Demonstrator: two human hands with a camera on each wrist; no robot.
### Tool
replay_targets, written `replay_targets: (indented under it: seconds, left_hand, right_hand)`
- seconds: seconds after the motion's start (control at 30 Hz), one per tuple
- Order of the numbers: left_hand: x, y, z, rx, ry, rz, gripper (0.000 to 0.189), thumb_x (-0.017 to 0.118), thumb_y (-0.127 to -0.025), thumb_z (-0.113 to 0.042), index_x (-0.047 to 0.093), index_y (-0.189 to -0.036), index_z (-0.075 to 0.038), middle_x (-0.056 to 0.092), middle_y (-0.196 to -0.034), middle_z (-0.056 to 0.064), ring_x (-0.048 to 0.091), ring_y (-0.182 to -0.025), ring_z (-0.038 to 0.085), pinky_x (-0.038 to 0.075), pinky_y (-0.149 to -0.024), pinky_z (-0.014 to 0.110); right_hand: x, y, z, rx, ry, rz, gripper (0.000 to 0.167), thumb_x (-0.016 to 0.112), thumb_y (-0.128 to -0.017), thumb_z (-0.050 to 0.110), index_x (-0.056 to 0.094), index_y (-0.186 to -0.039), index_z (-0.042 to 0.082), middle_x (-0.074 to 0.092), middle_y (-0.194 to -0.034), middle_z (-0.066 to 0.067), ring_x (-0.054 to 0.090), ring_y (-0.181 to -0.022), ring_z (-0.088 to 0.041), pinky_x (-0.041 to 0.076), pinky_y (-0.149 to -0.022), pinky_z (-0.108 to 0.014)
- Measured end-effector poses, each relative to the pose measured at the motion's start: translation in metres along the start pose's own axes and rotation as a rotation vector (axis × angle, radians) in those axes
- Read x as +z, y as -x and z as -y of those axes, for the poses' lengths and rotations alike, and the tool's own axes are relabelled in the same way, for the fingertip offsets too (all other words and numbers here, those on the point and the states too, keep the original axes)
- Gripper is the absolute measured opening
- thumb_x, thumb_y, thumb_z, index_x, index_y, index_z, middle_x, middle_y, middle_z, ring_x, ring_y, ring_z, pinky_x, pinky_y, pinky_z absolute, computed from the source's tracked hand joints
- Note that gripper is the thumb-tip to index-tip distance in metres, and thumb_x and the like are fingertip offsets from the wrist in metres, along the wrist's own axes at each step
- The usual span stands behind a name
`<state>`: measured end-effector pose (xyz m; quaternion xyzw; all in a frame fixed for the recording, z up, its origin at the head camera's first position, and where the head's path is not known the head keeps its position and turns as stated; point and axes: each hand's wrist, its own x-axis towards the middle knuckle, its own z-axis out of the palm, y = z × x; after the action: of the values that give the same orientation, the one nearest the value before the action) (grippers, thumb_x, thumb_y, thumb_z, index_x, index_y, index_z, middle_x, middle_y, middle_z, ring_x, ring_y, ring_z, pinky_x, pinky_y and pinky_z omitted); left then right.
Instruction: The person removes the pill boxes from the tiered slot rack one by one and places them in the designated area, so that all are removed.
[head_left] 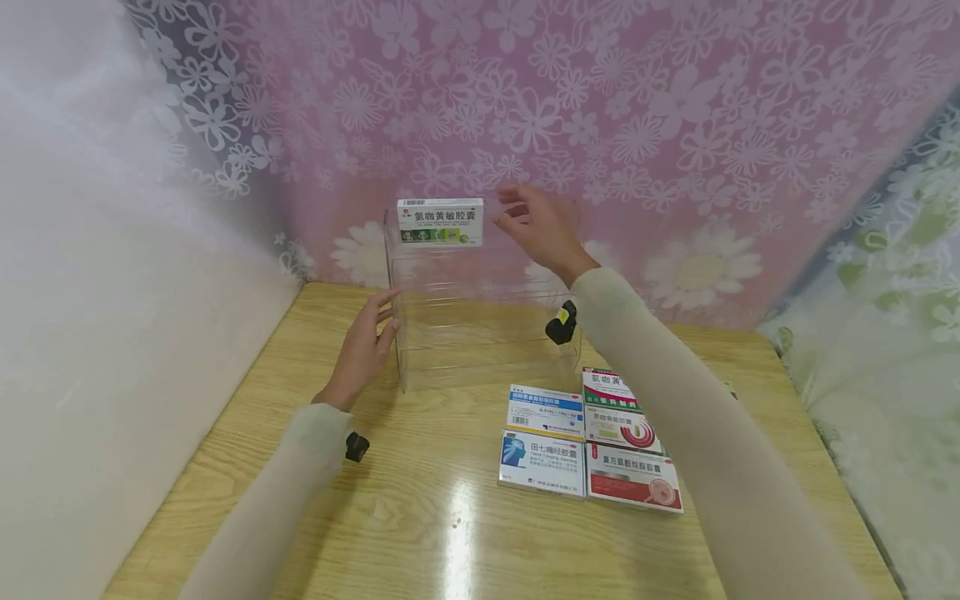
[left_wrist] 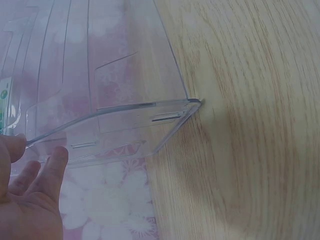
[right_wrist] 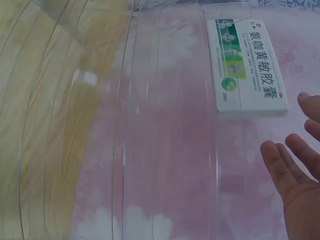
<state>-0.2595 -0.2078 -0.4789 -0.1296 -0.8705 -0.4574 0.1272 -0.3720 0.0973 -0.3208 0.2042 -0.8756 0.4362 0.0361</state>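
A clear plastic tiered rack [head_left: 480,367] stands upright toward the back of the table. On its top tier, at the left end, leans a white and green medicine box [head_left: 440,223]. My left hand [head_left: 363,350] rests against the rack's left side panel; in the left wrist view its fingertips [left_wrist: 60,154] lie along the panel near the edge. Raised at the top tier, just right of the medicine box, my right hand [head_left: 542,229] has loosely bent fingers and nothing between them. In the right wrist view, its fingers [right_wrist: 272,155] are apart from the box.
Several medicine boxes lie flat in front of the rack's right side, among them a blue and white box [head_left: 543,471] and a red and white box [head_left: 634,477]. My right sleeve [head_left: 697,417] covers part of them. A floral cloth [head_left: 525,100] hangs behind the wooden table [head_left: 405,517].
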Motion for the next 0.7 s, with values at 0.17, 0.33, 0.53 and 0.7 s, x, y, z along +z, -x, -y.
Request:
replay_targets:
  seconds: [0.17,0.33,0.53,0.7]
  left_hand:
    - [0.000,0.002,0.000,-0.011,0.002,0.003,0.058,0.055,-0.114,-0.006,0.037,-0.168,-0.017,0.038,-0.173,0.018,0.054,-0.149,0.043,0.057,-0.113,0.061]
    - [0.000,0.001,-0.001,-0.010,-0.001,0.010,0.056,0.054,-0.115,-0.008,0.037,-0.168,-0.016,0.037,-0.173,0.018,0.055,-0.149,0.043,0.058,-0.112,0.061]
    - [0.000,0.000,-0.001,0.001,-0.007,0.006,0.058,0.056,-0.114,-0.004,0.037,-0.168,-0.016,0.038,-0.173,0.018,0.055,-0.149,0.043,0.058,-0.112,0.061]
    - [-0.001,0.000,0.000,0.001,-0.011,0.001,0.058,0.056,-0.114,-0.004,0.037,-0.168,-0.015,0.038,-0.173,0.018,0.055,-0.149,0.043,0.058,-0.112,0.061]
  right_hand:
    - [0.021,-0.015,0.002,0.017,-0.001,0.000,0.057,0.066,-0.112,0.028,0.049,-0.164,0.017,0.052,-0.164,-0.009,0.057,-0.144,-0.029,0.056,-0.116,-0.048]
    - [0.032,-0.021,0.001,0.003,-0.013,-0.020,0.052,0.062,-0.113,0.020,0.051,-0.163,0.014,0.056,-0.159,-0.012,0.060,-0.139,-0.030,0.058,-0.112,-0.046]
    - [0.036,-0.022,0.002,0.019,-0.062,-0.071,0.040,0.056,-0.115,0.013,0.058,-0.155,0.010,0.061,-0.150,-0.011,0.066,-0.125,-0.027,0.062,-0.102,-0.040]
    - [0.035,-0.024,0.004,0.004,-0.139,-0.121,0.036,0.053,-0.116,0.010,0.059,-0.152,0.007,0.064,-0.142,-0.012,0.067,-0.123,-0.024,0.064,-0.102,-0.034]
